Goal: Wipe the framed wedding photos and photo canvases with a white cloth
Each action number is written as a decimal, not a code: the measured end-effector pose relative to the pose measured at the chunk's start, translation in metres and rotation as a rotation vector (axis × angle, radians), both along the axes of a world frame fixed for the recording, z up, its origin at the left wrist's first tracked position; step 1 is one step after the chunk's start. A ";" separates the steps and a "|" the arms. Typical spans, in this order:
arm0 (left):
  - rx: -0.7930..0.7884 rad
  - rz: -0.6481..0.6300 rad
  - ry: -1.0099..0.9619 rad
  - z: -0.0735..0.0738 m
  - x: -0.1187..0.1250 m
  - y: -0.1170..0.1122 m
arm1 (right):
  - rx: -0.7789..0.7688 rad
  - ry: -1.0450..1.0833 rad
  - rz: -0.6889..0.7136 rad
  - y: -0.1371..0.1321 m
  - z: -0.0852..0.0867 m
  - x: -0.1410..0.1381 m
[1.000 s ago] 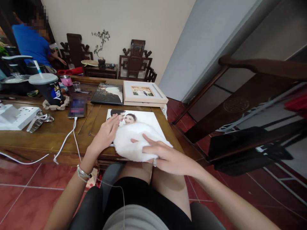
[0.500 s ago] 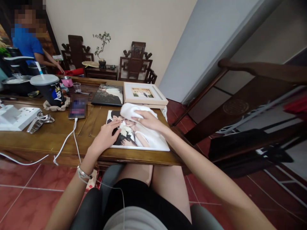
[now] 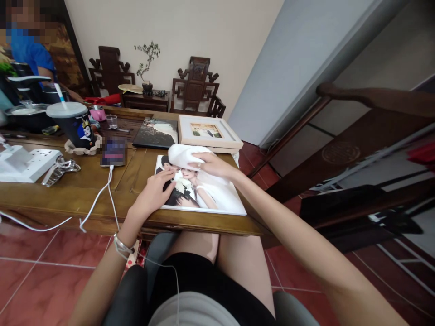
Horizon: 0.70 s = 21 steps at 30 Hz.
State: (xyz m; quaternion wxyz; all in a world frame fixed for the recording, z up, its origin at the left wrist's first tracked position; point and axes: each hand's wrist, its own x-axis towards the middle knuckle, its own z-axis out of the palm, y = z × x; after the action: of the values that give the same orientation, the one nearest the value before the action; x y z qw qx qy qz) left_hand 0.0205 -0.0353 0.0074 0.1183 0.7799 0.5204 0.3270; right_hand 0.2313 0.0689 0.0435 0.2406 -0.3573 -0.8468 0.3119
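A large unframed wedding photo print (image 3: 217, 199) lies flat near the front edge of the wooden table (image 3: 74, 194). My right hand (image 3: 212, 165) presses a white cloth (image 3: 183, 155) onto the far end of the print, fingers curled over the cloth. My left hand (image 3: 152, 195) rests on the print's left side, fingers laid flat and holding it still. A bracelet circles my left wrist.
Behind the print lie a dark photo album (image 3: 156, 132) and a white framed photo (image 3: 207, 132). A phone (image 3: 113, 151) with a white cable, a lidded cup (image 3: 73, 122), and a power strip (image 3: 25, 165) are to the left. A person in blue stands far left. A dark wooden bench (image 3: 356, 149) is on the right.
My right hand has carried the cloth from the near end of the print to its far end, uncovering the picture. My left hand stayed on the left side.
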 end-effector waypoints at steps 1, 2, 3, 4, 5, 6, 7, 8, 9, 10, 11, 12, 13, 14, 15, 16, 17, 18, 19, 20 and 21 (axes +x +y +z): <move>-0.005 0.004 -0.001 0.000 0.000 0.000 | 0.028 -0.017 -0.040 0.002 -0.002 0.013; -0.008 0.007 -0.001 0.000 0.000 -0.001 | 0.047 -0.030 -0.077 0.003 -0.003 0.026; -0.010 0.008 -0.003 0.000 0.000 -0.001 | 0.059 -0.039 -0.106 0.005 -0.004 0.039; -0.008 0.006 -0.005 0.000 0.000 -0.001 | 0.072 -0.048 -0.126 0.005 -0.005 0.050; -0.003 0.002 -0.009 0.001 0.000 -0.001 | 0.095 -0.062 -0.140 0.005 -0.006 0.060; 0.004 -0.001 -0.012 0.001 0.000 -0.001 | 0.128 -0.081 -0.150 0.004 -0.006 0.069; 0.010 -0.003 -0.015 0.001 0.000 -0.001 | 0.169 -0.104 -0.159 0.001 -0.006 0.076; 0.014 -0.003 -0.018 0.001 0.000 -0.001 | 0.212 -0.128 -0.162 -0.004 -0.007 0.082; 0.016 0.000 -0.022 0.001 -0.001 -0.001 | 0.248 -0.151 -0.157 -0.011 -0.007 0.086; 0.014 0.003 -0.024 0.001 -0.001 -0.001 | 0.271 -0.171 -0.143 -0.021 -0.007 0.089; 0.010 0.005 -0.028 0.001 -0.001 0.000 | 0.283 -0.185 -0.120 -0.033 -0.007 0.091; 0.008 0.004 -0.031 0.001 -0.001 0.000 | 0.288 -0.198 -0.093 -0.048 -0.007 0.092; 0.009 0.003 -0.034 0.001 -0.001 0.000 | 0.289 -0.211 -0.065 -0.064 -0.006 0.094; 0.011 0.001 -0.034 0.001 0.000 0.000 | 0.288 -0.225 -0.038 -0.082 -0.005 0.095; 0.016 0.000 -0.031 0.001 -0.001 0.000 | 0.283 -0.241 -0.014 -0.100 -0.003 0.097; 0.020 -0.001 -0.025 0.001 -0.001 0.000 | 0.278 -0.260 0.009 -0.118 -0.001 0.098; 0.023 -0.001 -0.019 0.001 -0.001 0.000 | 0.272 -0.281 0.029 -0.135 0.001 0.101; 0.024 -0.001 -0.012 0.001 -0.001 0.000 | 0.268 -0.300 0.044 -0.149 0.004 0.103; 0.024 -0.003 -0.004 0.001 -0.001 0.000 | 0.266 -0.318 0.053 -0.160 0.006 0.105; 0.024 -0.004 0.001 0.000 -0.001 0.000 | 0.263 -0.332 0.057 -0.168 0.007 0.108; 0.026 -0.005 0.005 0.000 -0.001 0.000 | 0.257 -0.342 0.058 -0.171 0.008 0.110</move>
State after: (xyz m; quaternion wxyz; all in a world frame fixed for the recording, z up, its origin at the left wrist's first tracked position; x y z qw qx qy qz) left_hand 0.0191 -0.0350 0.0076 0.1078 0.7834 0.5146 0.3314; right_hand 0.3410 -0.1021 0.0510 0.1278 -0.3469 -0.9181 0.1431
